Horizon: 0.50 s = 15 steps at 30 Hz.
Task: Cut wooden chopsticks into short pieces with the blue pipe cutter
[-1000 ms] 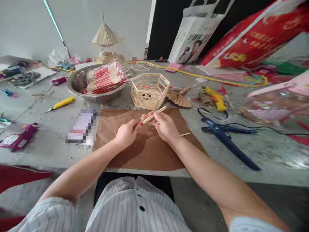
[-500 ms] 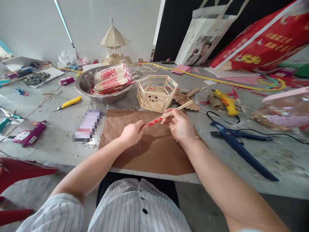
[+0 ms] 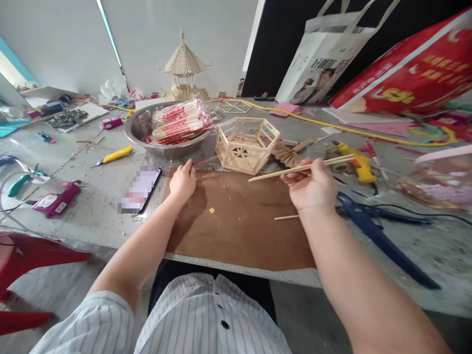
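Over a brown sheet (image 3: 243,236), the half-closed right hand (image 3: 315,189) pinched two sticks (image 3: 269,174), seemingly unwrapped; the nearly shut left hand (image 3: 182,183) held a red wrapper (image 3: 202,161). Moving the sticks needed a light pinch.

Single head-worn view, looking forward and down over worktable (image 3: 96,196).

The right grip (image 3: 314,188) hides the middle of the chopsticks (image 3: 271,175); beyond it, the edge crops the red bag (image 3: 409,69). The red wrapper (image 3: 203,161) in the left grip (image 3: 183,181) is blurred, the nearby phone (image 3: 147,189) pixelated.
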{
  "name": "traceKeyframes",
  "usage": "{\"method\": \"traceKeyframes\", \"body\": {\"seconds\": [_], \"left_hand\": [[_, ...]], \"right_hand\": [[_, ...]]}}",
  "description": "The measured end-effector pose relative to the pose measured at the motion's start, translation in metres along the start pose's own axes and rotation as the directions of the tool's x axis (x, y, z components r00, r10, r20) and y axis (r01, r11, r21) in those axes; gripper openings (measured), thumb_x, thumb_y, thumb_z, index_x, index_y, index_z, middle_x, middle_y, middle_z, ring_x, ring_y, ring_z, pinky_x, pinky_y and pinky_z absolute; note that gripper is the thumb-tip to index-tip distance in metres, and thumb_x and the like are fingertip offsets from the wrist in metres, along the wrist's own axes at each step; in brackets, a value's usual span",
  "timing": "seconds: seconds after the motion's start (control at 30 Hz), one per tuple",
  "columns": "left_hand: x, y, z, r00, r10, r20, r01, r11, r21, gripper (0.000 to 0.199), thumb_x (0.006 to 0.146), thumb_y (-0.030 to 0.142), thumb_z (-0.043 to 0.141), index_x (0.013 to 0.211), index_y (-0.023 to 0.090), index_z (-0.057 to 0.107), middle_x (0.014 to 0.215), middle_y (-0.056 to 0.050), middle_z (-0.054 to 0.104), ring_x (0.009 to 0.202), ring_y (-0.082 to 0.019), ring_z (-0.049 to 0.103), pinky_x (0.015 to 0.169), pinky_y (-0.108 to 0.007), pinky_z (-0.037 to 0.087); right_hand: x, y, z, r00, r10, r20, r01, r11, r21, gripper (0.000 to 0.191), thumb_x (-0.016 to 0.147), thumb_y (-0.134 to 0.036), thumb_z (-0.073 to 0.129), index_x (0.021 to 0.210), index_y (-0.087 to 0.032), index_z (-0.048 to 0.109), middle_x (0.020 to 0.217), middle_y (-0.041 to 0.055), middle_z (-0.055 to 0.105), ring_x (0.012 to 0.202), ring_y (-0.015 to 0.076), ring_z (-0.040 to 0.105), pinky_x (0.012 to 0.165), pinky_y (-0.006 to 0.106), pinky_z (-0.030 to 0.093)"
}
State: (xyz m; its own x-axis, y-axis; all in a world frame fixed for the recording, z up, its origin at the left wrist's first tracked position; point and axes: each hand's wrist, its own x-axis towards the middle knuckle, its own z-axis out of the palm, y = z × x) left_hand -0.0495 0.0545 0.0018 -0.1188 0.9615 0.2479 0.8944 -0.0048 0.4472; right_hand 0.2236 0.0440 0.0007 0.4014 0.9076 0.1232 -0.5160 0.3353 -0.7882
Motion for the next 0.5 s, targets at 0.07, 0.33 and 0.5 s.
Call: {"method": "traceKeyframes", "body": {"seconds": [0.07, 0.33, 0.5], "left_hand": [[-0.001, 0.002, 0.002, 0.998, 0.025, -0.057, -0.023, 0.999, 0.038, 0.051, 0.079, 0.037, 0.036, 0.126, 0.020, 0.032, 0.124, -0.015, 0.040, 0.113, -0.030, 0.037, 0.085, -0.045, 0.033], [-0.037, 0.031, -0.003, 0.840, 0.542, 0.011, -0.522, 0.813, -0.258, 0.038, 0.080, 0.038, 0.038, 0.107, 0.017, 0.053, 0.107, -0.007, 0.056, 0.100, -0.016, 0.048, 0.088, -0.030, 0.035], [-0.050, 0.040, 0.002, 0.816, 0.553, 0.171, -0.430, 0.777, -0.459, 0.027, 0.079, 0.027, 0.039, 0.098, 0.020, 0.057, 0.088, -0.002, 0.063, 0.077, -0.011, 0.056, 0.070, -0.021, 0.041]], "right_hand": [[-0.009, 0.008, 0.007, 0.991, 0.077, 0.108, -0.072, 0.996, -0.045, 0.020, 0.066, -0.038, 0.059, 0.066, -0.019, 0.056, 0.051, -0.0056, 0.056, 0.041, 0.0083, 0.053, 0.048, 0.026, 0.050], [-0.040, 0.023, 0.025, 0.900, 0.304, 0.313, -0.251, 0.947, -0.199, 0.021, 0.061, -0.032, 0.066, 0.076, -0.017, 0.061, 0.063, -0.0011, 0.064, 0.054, 0.0111, 0.060, 0.053, 0.023, 0.051], [-0.047, 0.024, 0.029, 0.857, 0.390, 0.337, -0.326, 0.917, -0.230, 0.024, 0.060, -0.032, 0.067, 0.078, -0.017, 0.063, 0.065, -0.0007, 0.064, 0.053, 0.0109, 0.060, 0.054, 0.023, 0.051]]}}
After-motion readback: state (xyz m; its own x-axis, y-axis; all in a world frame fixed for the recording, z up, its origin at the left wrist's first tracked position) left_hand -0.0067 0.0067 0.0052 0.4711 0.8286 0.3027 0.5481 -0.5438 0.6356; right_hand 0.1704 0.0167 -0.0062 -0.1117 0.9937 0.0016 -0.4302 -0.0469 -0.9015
